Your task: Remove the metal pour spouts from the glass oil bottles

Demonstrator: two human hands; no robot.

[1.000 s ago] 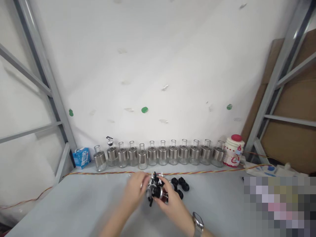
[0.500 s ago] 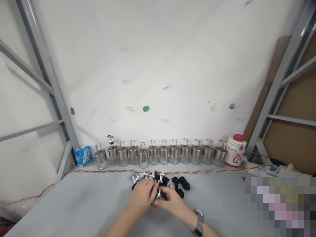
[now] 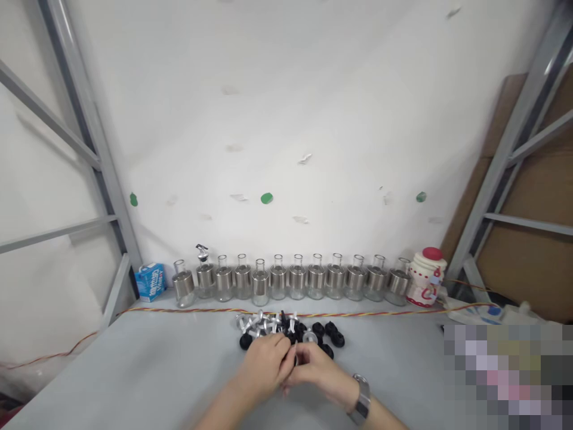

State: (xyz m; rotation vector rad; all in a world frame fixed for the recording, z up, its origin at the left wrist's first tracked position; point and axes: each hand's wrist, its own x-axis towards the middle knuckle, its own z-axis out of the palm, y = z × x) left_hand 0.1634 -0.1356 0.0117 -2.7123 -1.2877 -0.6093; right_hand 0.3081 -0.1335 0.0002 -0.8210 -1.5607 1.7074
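My left hand (image 3: 267, 362) and my right hand (image 3: 314, 369) meet over the table, fingers closed together around a small black-and-silver pourer part (image 3: 295, 360). Most of that part is hidden by the fingers. Just beyond the hands lies a pile of silver pourer spouts (image 3: 262, 322), with several black stopper pieces (image 3: 331, 329) to its right. A single black piece (image 3: 246, 341) rests by the left hand's knuckles. A metal-banded watch (image 3: 361, 399) is on my right wrist.
Several glass bottles with steel sleeves (image 3: 298, 278) stand in a row along the wall; one carries a pourer (image 3: 202, 252). A blue carton (image 3: 151, 282) stands at the left, a red-lidded jar (image 3: 427, 278) at the right. A twisted red-yellow wire (image 3: 358, 313) crosses the table (image 3: 147, 370).
Both hands have drawn closer together and shifted slightly to the right. The silver rim of the held pourer part, visible before, is now mostly covered by fingers.
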